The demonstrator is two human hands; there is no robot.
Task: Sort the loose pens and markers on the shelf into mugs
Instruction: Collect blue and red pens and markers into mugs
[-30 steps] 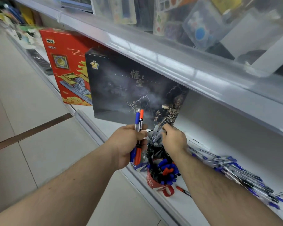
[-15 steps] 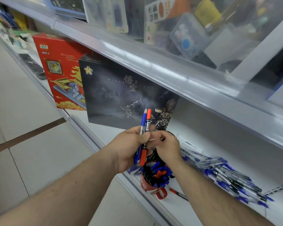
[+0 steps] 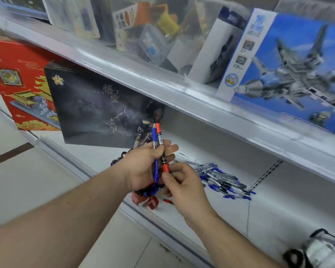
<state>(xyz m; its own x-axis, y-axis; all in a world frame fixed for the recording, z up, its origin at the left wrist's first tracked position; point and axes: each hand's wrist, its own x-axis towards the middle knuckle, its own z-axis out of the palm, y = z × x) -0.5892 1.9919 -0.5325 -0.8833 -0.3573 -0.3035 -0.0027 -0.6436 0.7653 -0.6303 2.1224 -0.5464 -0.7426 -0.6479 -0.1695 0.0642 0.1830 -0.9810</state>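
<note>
My left hand (image 3: 147,167) grips two upright markers, a blue marker (image 3: 155,138) and a red marker (image 3: 159,132), above the shelf. My right hand (image 3: 182,188) sits just below and to the right, its thumb and forefinger pinching the red marker's lower cap (image 3: 165,168). Under both hands stands a red mug (image 3: 143,200) holding blue pens, mostly hidden by the hands. A pile of loose blue and black pens (image 3: 220,178) lies on the white shelf (image 3: 201,209) to the right. One loose red pen (image 3: 167,201) lies beside the mug.
A dark game box (image 3: 97,109) and a red building-set box (image 3: 17,80) stand at the back left of the shelf. The upper shelf edge (image 3: 182,93) overhangs closely, carrying a blue jet-plane box (image 3: 290,70). A mug-like container (image 3: 321,250) shows at bottom right.
My right hand left the mug area and came up to the lower end of the red marker. The view shifted right, and my left hand kept both markers upright.
</note>
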